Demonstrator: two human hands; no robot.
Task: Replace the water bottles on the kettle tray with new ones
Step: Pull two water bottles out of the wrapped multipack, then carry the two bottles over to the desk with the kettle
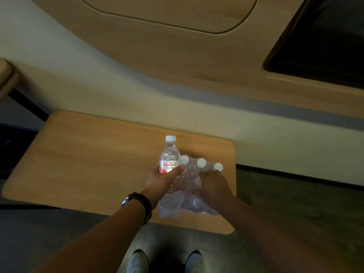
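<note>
A shrink-wrapped pack of water bottles (189, 194) with white caps lies on the low wooden table (88, 164), near its right end. My left hand (160, 181) grips one clear bottle (170, 154) with a white cap and red label, held upright just above the pack's left side. My right hand (213, 186) rests on the pack's plastic wrap, fingers spread over the bottles on the right. No kettle tray is in view.
A cream wall and a curved wooden panel (177, 56) rise behind the table. A dark recess (325, 40) sits at the upper right. Dark floor runs in front, with my two shoes (137, 261) at the bottom edge. A watch is on my left wrist.
</note>
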